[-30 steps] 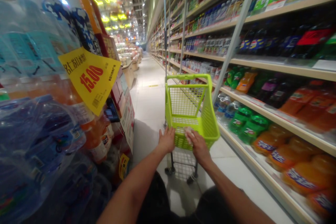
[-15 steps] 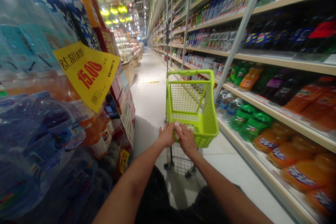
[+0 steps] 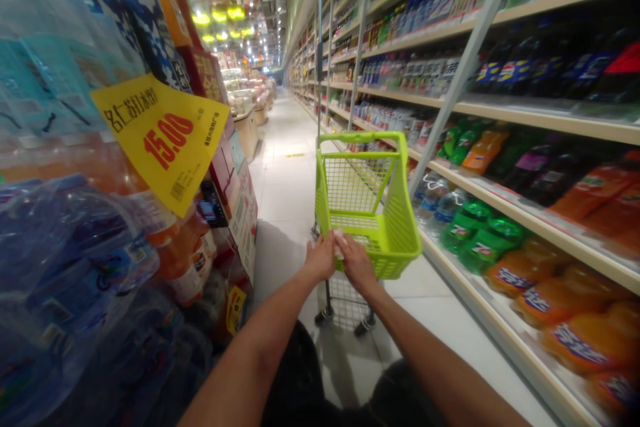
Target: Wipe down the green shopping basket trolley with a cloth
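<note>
A lime-green shopping cart (image 3: pixel 395 213) stands in the aisle just ahead of me, its basket showing nothing inside. My left hand (image 3: pixel 321 257) is closed on the near rim at the cart's left corner. Right beside it, my right hand (image 3: pixel 356 261) presses a small white cloth (image 3: pixel 339 239) against the same rim, fingers curled over it. The two hands nearly touch.
Shelves of soda bottles (image 3: pixel 480 240) run along the right, close to the cart. On the left, shrink-wrapped drink packs (image 3: pixel 75 260) are stacked high, with a yellow 15.00 price sign (image 3: pixel 160 140). A pale tiled aisle floor (image 3: pixel 285 187) stretches ahead toward distant displays.
My right hand slid left along the cart's rim with the cloth, ending next to my left hand. The view has edged slightly forward.
</note>
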`<state>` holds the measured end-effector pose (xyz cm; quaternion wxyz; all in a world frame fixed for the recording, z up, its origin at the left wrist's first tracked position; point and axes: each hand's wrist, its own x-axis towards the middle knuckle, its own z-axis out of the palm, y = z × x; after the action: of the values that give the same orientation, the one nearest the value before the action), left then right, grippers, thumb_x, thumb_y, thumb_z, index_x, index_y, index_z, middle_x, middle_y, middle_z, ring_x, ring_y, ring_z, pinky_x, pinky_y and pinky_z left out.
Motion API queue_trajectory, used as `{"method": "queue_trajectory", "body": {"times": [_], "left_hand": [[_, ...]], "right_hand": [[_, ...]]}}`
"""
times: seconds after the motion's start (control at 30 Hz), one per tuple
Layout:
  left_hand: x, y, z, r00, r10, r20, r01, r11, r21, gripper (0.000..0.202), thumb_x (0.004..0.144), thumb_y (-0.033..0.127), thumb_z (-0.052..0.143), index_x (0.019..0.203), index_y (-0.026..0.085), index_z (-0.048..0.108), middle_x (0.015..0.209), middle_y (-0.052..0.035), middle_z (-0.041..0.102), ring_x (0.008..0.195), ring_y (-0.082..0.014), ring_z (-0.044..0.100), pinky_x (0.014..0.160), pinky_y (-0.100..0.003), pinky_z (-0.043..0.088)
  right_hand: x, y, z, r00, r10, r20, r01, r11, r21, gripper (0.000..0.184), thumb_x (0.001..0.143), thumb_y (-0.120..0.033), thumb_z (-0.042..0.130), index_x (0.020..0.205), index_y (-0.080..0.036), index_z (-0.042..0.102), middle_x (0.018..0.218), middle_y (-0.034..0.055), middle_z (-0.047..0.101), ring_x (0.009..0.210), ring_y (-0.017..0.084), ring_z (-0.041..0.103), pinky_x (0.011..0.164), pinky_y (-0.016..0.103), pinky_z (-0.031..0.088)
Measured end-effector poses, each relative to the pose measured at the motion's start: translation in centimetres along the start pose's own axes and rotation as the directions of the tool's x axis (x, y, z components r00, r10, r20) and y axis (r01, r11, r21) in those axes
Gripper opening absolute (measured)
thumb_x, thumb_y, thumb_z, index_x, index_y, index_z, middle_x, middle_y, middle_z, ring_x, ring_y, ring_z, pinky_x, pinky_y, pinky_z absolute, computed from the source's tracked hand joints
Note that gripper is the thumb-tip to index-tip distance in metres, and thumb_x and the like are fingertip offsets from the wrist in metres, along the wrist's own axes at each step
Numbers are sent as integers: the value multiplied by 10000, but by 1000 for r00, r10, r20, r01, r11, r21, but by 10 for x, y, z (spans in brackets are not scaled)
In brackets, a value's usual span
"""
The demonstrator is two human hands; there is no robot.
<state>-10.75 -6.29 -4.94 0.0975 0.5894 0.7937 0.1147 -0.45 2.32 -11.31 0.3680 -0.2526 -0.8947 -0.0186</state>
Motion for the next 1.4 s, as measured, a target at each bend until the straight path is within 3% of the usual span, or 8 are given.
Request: {"method": "queue_trajectory", "body": {"times": [0.13, 0.23, 0.47, 0.73, 1.0, 1.1, 1.3, 1.4], "left_hand": [[-1, -3, -6, 1000, -28, -3, 29, 999, 27, 741, 781, 158, 413, 1431, 159, 56, 1496, -78, 216, 1358, -216, 210, 1085, -509, 208], [-3, -8, -13, 1000, -17, 7, 17, 995, 94, 672, 807, 147, 386, 1424, 221, 132, 1491, -43, 240, 1367, -227, 187, 1084, -537, 178], [-5, -3, -4, 999, 19, -31, -11, 972, 236, 607, 789, 91, 380, 1374, 238, 306, 1497, -70, 219, 1380, -247, 126, 1080, -552, 134], [-9, 1, 5, 1000, 8, -14, -4, 969, 249, 617, 775, 110, 388, 1382, 133, 283, 1486, -145, 216, 1376, -263, 132, 1073, -573, 123], [-9, -10, -3, 998, -29, 48, 19, 977, 214, 736, 702, 115, 471, 1397, 133, 229, 1505, -149, 142, 1385, -269, 69, 1065, -587, 117], [-8, -10, -3, 997, -37, 70, 23, 981, 192, 764, 691, 138, 501, 1399, 133, 215, 1509, -148, 117, 1386, -276, 52, 1061, -590, 134], [-8, -13, -4, 998, -30, 46, 20, 978, 209, 750, 705, 111, 481, 1399, 177, 202, 1514, -114, 126, 1390, -245, 49, 1051, -602, 151], [-7, -19, -3, 1000, -15, 25, 9, 975, 222, 763, 695, 85, 478, 1398, 188, 201, 1515, -106, 122, 1391, -235, 52, 1051, -604, 148]], "right_hand": [[5, -5, 8, 998, -46, 36, 46, 999, 1, 444, 840, -84, 383, 1261, -168, 500, 1292, 153, 512, 1185, 239, 464, 940, 423, 389], [-1, 10, -3, 994, -62, 87, 65, 997, -33, 415, 856, -109, 398, 1236, -217, 524, 1325, 120, 490, 1211, 242, 434, 958, 453, 362], [-20, 44, -31, 986, 139, 92, -123, 979, -162, 411, 843, -112, 420, 1228, -201, 532, 1302, 147, 500, 1183, 257, 455, 943, 452, 368], [-6, 16, -7, 990, -70, 122, 84, 991, -108, 433, 834, -90, 414, 1226, -223, 540, 1282, 130, 526, 1166, 239, 476, 938, 414, 380], [-29, 70, -38, 996, 72, 47, -60, 974, -218, 406, 853, -89, 367, 1185, -203, 570, 1285, 143, 518, 1172, 267, 473, 896, 437, 404], [-25, 59, -29, 997, 73, 8, -71, 980, -184, 404, 853, -95, 374, 1200, -187, 558, 1291, 154, 508, 1161, 265, 483, 885, 426, 422], [-7, 0, 5, 999, -19, 43, 20, 1000, -20, 434, 851, -103, 402, 1241, -244, 530, 1333, 110, 484, 1227, 240, 426, 965, 427, 379], [-8, 6, 2, 994, -37, 108, 38, 999, -8, 454, 848, -88, 399, 1243, -271, 523, 1369, 92, 447, 1265, 236, 383, 994, 471, 342]]}}
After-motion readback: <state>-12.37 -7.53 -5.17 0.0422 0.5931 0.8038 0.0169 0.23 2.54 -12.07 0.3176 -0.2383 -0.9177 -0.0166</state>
